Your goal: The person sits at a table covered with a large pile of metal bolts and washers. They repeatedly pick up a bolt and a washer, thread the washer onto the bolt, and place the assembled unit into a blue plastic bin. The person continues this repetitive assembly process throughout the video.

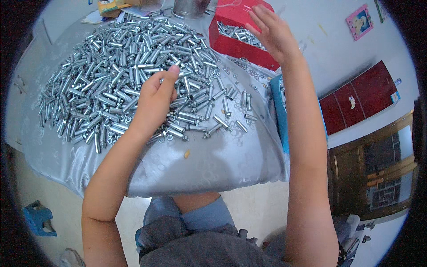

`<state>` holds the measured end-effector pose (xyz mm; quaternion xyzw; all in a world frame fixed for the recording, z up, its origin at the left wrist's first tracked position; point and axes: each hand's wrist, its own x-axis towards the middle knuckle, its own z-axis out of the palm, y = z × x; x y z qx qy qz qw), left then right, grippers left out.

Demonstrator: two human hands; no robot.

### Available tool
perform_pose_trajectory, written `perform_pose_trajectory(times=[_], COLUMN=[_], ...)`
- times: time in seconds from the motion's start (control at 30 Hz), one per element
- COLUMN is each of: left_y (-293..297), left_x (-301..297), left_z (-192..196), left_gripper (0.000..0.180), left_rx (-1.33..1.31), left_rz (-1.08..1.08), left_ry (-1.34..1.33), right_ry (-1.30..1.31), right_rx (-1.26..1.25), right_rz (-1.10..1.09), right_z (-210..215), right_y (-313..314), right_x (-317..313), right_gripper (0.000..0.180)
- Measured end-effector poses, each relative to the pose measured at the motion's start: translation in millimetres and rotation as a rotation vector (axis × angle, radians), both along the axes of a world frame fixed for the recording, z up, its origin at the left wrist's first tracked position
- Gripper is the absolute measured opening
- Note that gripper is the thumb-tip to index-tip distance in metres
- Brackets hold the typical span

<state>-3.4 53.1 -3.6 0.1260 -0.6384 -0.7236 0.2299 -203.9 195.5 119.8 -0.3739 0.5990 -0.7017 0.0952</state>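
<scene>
A large heap of shiny metal sleeve anchor bolts covers much of a table with a silvery cloth. At the heap's right part, my left hand is closed with the thumb up. Its curled fingers hide whatever they may hold. My right hand is raised at the right side of a red box, its fingers stretched out and nothing in them. Inside that box lie more metal bolts. Several single bolts and small nuts are scattered between the heap and the table's right side.
A blue box stands at the table's right side, partly behind my right forearm. At the far edge are a metal pot and yellow packaging. A small yellow-orange piece lies near the front. On the floor at left is a blue stool.
</scene>
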Motion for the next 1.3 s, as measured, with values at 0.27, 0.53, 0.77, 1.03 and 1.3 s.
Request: perform_pose_trajectory(times=[0.27,0.53,0.77,1.03,1.3], left_y=[1,4,12,11,7], left_x=[-1,-2,0,-2,-1], left_z=[-2,-1,0,-3,-10], left_gripper=[0.039,0.038,0.035,0.032,0.031], left_rx=[0.008,0.031,-0.041,-0.078,-0.178], left_rz=[-0.033,-0.047,-0.067,-0.059,-0.071], left_ry=[0.016,-0.070,-0.102,-0.116,-0.073], right_ry=[-0.110,-0.124,0.170,0.460,0.486], right_rx=[0.226,-0.212,-0.028,0.440,0.528], right_rz=[-0.288,-0.663,-0.740,-0.733,-0.487], right_z=[-71,-120,-136,-148,-147], right_y=[49,80,93,81,57], right_x=[26,44,24,34,55], right_gripper=[0.045,0.016,0.014,0.025,0.026])
